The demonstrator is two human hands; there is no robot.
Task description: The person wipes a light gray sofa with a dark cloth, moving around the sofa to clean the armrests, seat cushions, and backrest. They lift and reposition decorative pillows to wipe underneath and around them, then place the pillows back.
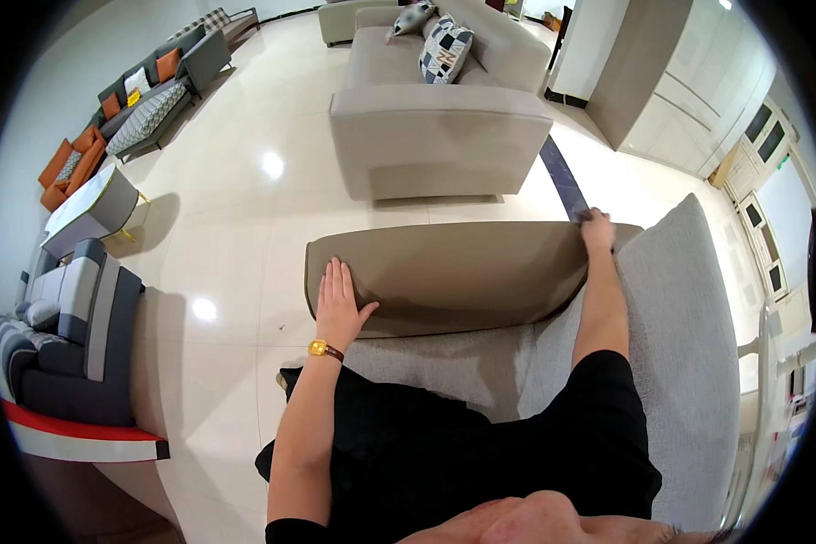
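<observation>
Before me is the brown armrest [462,272] of a light grey fabric sofa [680,353]. My left hand [340,302] lies flat on the armrest's left end, fingers together and thumb spread, with a gold-faced watch [318,347] on the wrist. At the armrest's far right end, by the sofa's backrest, is my right hand [597,230]. Its fingers are bent over something small and dark that is blurred, so I cannot tell what it is. The grey seat lies between my body and the armrest.
A beige sofa [442,143] with patterned cushions [445,51] stands just beyond the armrest. To the left are a grey sofa [75,360], a white-topped table [85,204], and an orange armchair [75,166]. White cabinets [693,102] stand at the right on the tiled floor.
</observation>
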